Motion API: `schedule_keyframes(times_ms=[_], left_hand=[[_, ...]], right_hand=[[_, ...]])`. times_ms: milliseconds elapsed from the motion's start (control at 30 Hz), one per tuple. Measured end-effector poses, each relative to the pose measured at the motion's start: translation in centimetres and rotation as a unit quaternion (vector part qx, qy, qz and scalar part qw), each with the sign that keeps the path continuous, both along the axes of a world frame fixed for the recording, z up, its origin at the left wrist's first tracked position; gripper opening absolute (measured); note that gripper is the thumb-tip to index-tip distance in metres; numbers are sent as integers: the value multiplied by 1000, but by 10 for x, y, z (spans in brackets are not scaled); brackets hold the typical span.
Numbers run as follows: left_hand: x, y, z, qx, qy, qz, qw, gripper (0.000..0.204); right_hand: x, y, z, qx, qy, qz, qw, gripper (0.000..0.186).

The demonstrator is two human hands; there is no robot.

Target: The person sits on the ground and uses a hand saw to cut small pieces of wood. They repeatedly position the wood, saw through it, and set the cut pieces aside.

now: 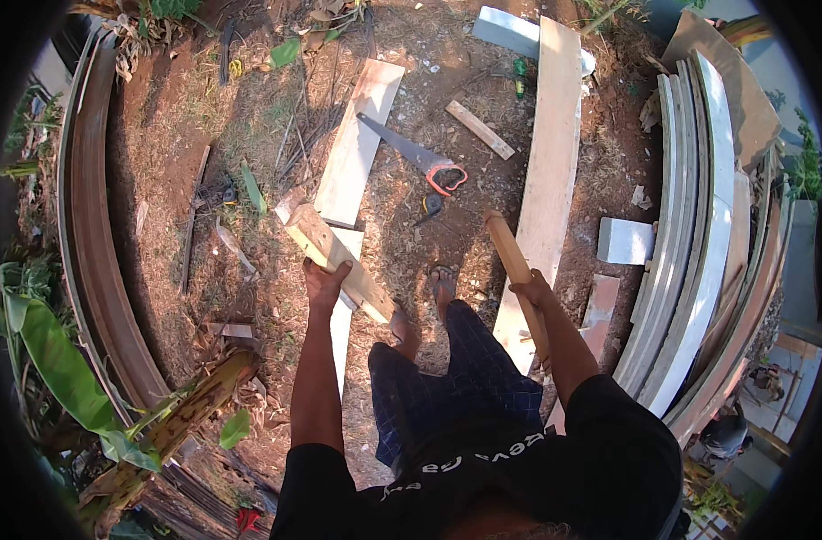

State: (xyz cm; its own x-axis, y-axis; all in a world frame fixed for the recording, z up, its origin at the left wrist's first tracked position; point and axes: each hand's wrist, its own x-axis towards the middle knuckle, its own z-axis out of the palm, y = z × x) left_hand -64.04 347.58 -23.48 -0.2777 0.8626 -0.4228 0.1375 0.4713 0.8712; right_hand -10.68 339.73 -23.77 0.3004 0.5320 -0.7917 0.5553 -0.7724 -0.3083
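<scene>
A person stands over dry ground, each hand wrapped around a length of wood. The left hand (325, 281) is clamped on a thick timber block (339, 250), thumb on top; the right hand (531, 291) is closed around a slimmer wooden bar (510, 250), its far end ahead of the grip. Beyond and between both grips lies a handsaw (411, 151), blade tip over a pale board (350, 180). A long plank (552, 153) stretches below and ahead of the right grip.

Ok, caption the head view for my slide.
The left hand holds a thick wooden block, the right hand a narrower wooden piece; a handsaw lies partly over a board.
</scene>
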Motion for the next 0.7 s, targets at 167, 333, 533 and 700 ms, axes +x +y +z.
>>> schedule_keyframes(times_ms=[167,333,533,700], left_hand=[[65,77,-144,-58,73,-102,990,86],[145,128,-249,-105,272,-248,924,73],[200,148,-360,-110,259,-285,916,71],[233,161,-401,-75,314,-284,903,74]], right_hand=[[-7,77,-141,90,-87,-64,990,105],[16,131,-291,219,-183,-134,949,109],[14,196,-362,188,-260,-160,934,108],[51,233,-417,202,-311,-214,904,104]])
